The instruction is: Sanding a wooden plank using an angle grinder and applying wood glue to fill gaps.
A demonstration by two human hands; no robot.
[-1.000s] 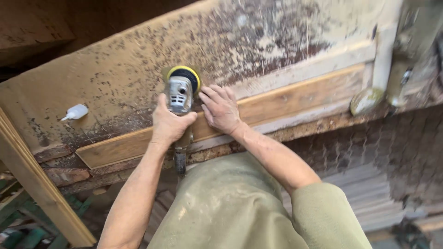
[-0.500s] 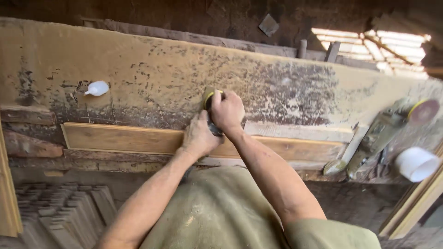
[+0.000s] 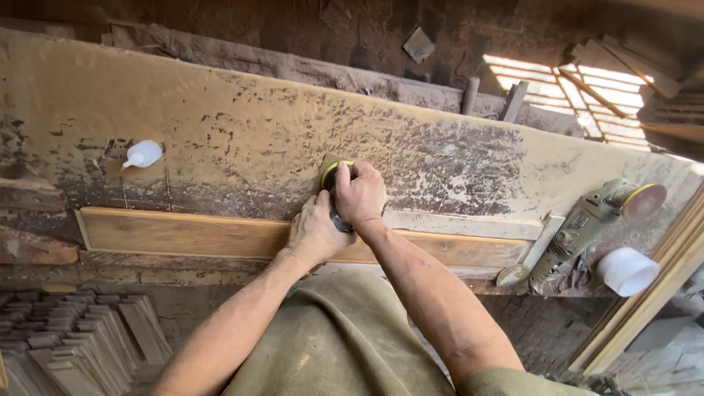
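The sander [image 3: 331,183] sits under both my hands, its yellow-rimmed pad pressed on the workbench just above the long plank [image 3: 220,235]. My right hand [image 3: 359,194] is clamped over the top of it, and my left hand [image 3: 314,233] is wrapped around its body from below, so the two hands are close together, touching at the tool. The plank lies flat along the front of the bench [image 3: 235,125], running left to right beneath my wrists, with a paler strip of wood [image 3: 462,224] lying against its far right part.

The bench top is a wide, worn board coated in yellowish dust, with dark scuffs and flaky whitish patches towards the right. A small white bottle [image 3: 141,155] lies on its side at the left, well apart from my hands. At the right end a second sander [image 3: 587,220] rests with its disc turned up, and a white cup [image 3: 627,271] sits just beside it.

Below the bench at the left, thin wooden slats [image 3: 81,337] are stacked. Beyond the far edge the ground is dark and littered, with sunlit slats [image 3: 587,84] at the upper right.
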